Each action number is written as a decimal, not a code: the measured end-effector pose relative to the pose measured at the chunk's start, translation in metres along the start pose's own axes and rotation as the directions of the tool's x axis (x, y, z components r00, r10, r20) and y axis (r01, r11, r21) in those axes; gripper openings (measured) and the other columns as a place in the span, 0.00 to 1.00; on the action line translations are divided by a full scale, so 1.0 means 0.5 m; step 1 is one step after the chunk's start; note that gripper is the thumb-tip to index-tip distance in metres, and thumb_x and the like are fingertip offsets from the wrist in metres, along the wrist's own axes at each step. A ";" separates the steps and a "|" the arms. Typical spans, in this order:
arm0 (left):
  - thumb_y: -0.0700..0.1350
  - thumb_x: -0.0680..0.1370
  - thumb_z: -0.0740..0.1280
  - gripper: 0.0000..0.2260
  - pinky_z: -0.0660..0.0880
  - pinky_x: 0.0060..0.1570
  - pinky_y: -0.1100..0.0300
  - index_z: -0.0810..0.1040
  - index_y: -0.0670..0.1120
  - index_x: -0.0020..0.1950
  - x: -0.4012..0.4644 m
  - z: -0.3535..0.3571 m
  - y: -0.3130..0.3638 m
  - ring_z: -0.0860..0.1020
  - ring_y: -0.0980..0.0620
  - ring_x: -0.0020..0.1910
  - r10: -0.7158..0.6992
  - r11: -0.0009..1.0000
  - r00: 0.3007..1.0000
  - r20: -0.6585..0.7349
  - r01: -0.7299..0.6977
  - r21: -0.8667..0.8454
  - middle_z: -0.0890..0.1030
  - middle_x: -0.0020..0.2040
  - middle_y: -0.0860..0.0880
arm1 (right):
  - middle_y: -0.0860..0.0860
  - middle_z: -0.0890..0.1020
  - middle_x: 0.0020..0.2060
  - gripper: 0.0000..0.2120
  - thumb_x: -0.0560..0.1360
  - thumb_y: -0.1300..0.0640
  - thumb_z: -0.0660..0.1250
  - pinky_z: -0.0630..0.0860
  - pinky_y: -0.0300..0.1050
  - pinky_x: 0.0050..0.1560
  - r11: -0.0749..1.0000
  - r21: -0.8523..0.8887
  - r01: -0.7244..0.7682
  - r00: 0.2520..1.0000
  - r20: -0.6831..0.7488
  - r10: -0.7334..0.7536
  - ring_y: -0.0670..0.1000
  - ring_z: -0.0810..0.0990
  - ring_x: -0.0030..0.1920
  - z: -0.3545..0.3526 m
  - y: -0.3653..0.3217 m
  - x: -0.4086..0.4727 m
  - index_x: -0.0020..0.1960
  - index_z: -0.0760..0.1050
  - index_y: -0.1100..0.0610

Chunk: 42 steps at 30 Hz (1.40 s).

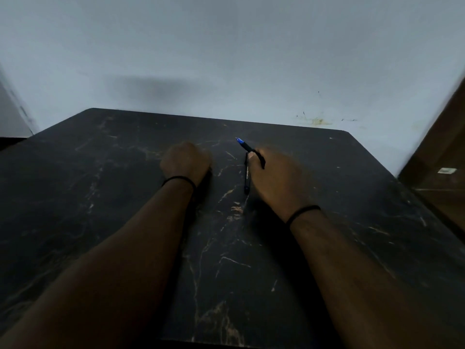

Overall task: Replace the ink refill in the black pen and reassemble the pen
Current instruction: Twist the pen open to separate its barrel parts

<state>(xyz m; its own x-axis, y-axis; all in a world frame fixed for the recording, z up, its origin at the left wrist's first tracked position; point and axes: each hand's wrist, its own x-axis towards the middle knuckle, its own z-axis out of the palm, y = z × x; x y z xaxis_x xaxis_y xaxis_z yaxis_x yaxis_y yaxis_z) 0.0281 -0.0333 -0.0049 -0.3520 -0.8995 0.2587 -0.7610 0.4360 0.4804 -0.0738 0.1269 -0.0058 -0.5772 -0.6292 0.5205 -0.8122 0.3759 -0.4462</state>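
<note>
Dark marble-look table top (251, 273) with pale tan veining, rounded far corners. Behind it a plain grey-white wall (226, 46), some yellowish stains and scuffs low on the right. Brown wooden furniture (437, 157) at right edge, small white label on it.

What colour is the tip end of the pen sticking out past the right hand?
Blue, on the pen beyond the right hand; the head view shows it.

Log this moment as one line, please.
left hand: fisted on table | right hand: holding blue-tipped pen | black pen: lying beside it
</note>
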 end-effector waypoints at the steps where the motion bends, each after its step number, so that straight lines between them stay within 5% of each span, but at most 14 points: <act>1: 0.56 0.78 0.61 0.18 0.77 0.54 0.49 0.81 0.42 0.51 0.002 0.001 0.002 0.79 0.39 0.51 -0.001 0.999 1.000 0.011 0.000 0.046 0.81 0.51 0.40 | 0.46 0.73 0.31 0.14 0.82 0.46 0.55 0.68 0.44 0.35 1.000 0.026 0.009 1.000 -0.003 -0.009 0.48 0.74 0.34 0.002 0.001 0.000 0.43 0.73 0.50; 7: 0.55 0.78 0.61 0.23 0.71 0.60 0.47 0.74 0.39 0.63 0.003 0.011 -0.002 0.73 0.38 0.62 0.011 0.976 0.999 -0.047 0.000 0.219 0.74 0.63 0.37 | 0.46 0.73 0.32 0.15 0.81 0.43 0.54 0.70 0.46 0.37 0.994 0.090 0.068 0.998 0.006 -0.069 0.50 0.76 0.35 0.015 0.003 -0.005 0.44 0.72 0.50; 10: 0.54 0.79 0.62 0.17 0.71 0.56 0.50 0.74 0.42 0.59 -0.008 0.004 0.015 0.74 0.43 0.59 0.067 0.990 0.965 -0.255 -0.096 -0.102 0.75 0.60 0.40 | 0.47 0.76 0.34 0.14 0.81 0.44 0.54 0.74 0.48 0.38 0.989 0.143 0.018 0.999 0.029 -0.023 0.50 0.77 0.36 0.020 -0.001 -0.005 0.46 0.73 0.50; 13: 0.52 0.81 0.63 0.12 0.69 0.39 0.58 0.75 0.47 0.42 -0.026 0.002 0.048 0.74 0.54 0.37 0.147 0.814 0.928 -0.342 -0.310 -0.492 0.77 0.41 0.48 | 0.47 0.78 0.35 0.10 0.81 0.49 0.56 0.69 0.44 0.33 0.965 0.243 -0.102 0.995 0.031 0.098 0.47 0.77 0.35 0.016 -0.003 0.001 0.48 0.74 0.50; 16: 0.50 0.82 0.63 0.13 0.64 0.25 0.64 0.81 0.42 0.46 -0.042 0.002 0.069 0.67 0.58 0.24 0.232 0.430 0.971 -0.064 -0.162 -0.888 0.82 0.38 0.47 | 0.48 0.81 0.36 0.09 0.82 0.52 0.57 0.71 0.41 0.32 0.881 0.424 -0.209 0.978 0.088 0.190 0.41 0.78 0.33 0.009 -0.005 0.004 0.49 0.76 0.49; 18: 0.50 0.82 0.62 0.14 0.58 0.20 0.65 0.80 0.41 0.56 -0.045 -0.001 0.065 0.63 0.58 0.22 0.404 0.255 0.893 0.198 0.098 -0.962 0.85 0.50 0.46 | 0.48 0.80 0.32 0.11 0.83 0.53 0.57 0.67 0.35 0.26 0.760 0.583 -0.285 0.958 0.190 0.214 0.39 0.73 0.24 0.007 -0.008 0.000 0.47 0.76 0.50; 21: 0.48 0.84 0.58 0.16 0.52 0.21 0.66 0.74 0.39 0.66 -0.039 -0.001 0.057 0.60 0.60 0.21 0.582 0.173 0.744 0.327 0.280 -0.944 0.81 0.61 0.42 | 0.47 0.74 0.29 0.12 0.84 0.52 0.56 0.60 0.34 0.20 0.507 0.749 -0.425 0.903 0.393 0.176 0.39 0.65 0.20 -0.004 -0.008 0.002 0.46 0.76 0.50; 24: 0.48 0.84 0.56 0.16 0.52 0.20 0.67 0.75 0.41 0.64 -0.032 0.000 0.053 0.62 0.60 0.22 0.600 0.139 0.720 0.348 0.335 -0.932 0.81 0.61 0.43 | 0.46 0.70 0.27 0.13 0.84 0.52 0.56 0.55 0.31 0.20 0.324 0.766 -0.556 0.821 0.567 0.068 0.41 0.58 0.21 -0.019 -0.005 0.006 0.50 0.78 0.53; 30: 0.47 0.84 0.53 0.16 0.54 0.21 0.68 0.74 0.41 0.65 -0.029 0.001 0.047 0.67 0.61 0.23 0.670 0.078 0.659 0.343 0.397 -0.915 0.79 0.65 0.44 | 0.46 0.68 0.26 0.14 0.84 0.52 0.56 0.51 0.31 0.19 0.149 0.697 -0.701 0.698 0.714 -0.060 0.41 0.57 0.21 -0.034 -0.008 0.002 0.51 0.78 0.58; 33: 0.46 0.84 0.52 0.16 0.54 0.20 0.67 0.76 0.41 0.60 -0.031 0.001 0.049 0.66 0.59 0.22 0.659 0.060 0.684 0.314 0.368 -0.928 0.80 0.64 0.43 | 0.46 0.68 0.26 0.13 0.84 0.52 0.56 0.52 0.31 0.18 0.180 0.707 -0.684 0.712 0.701 -0.049 0.41 0.57 0.21 -0.033 -0.007 0.002 0.49 0.75 0.58; 37: 0.45 0.83 0.55 0.13 0.56 0.18 0.67 0.77 0.43 0.48 -0.029 0.005 0.048 0.67 0.56 0.19 0.590 0.060 0.749 0.303 0.334 -0.941 0.84 0.54 0.42 | 0.47 0.66 0.26 0.13 0.84 0.52 0.57 0.53 0.30 0.19 0.347 0.729 -0.590 0.781 0.624 0.020 0.42 0.56 0.20 -0.015 -0.015 -0.003 0.46 0.74 0.56; 42: 0.45 0.84 0.56 0.12 0.58 0.18 0.68 0.75 0.44 0.45 -0.022 0.009 0.051 0.62 0.59 0.16 0.556 0.038 0.781 0.285 0.319 -0.947 0.85 0.48 0.43 | 0.48 0.68 0.26 0.12 0.84 0.54 0.60 0.57 0.33 0.18 0.504 0.733 -0.457 0.870 0.485 0.084 0.41 0.60 0.20 -0.005 -0.025 -0.007 0.43 0.76 0.55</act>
<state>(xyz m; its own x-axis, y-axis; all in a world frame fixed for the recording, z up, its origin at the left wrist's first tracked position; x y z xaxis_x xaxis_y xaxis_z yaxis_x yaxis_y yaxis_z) 0.0104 -0.0123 0.0007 -0.8532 -0.4682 0.2298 0.3747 -0.2438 0.8945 -0.0619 0.1261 -0.0004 -0.5294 -0.8460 0.0625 -0.0829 -0.0217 -0.9963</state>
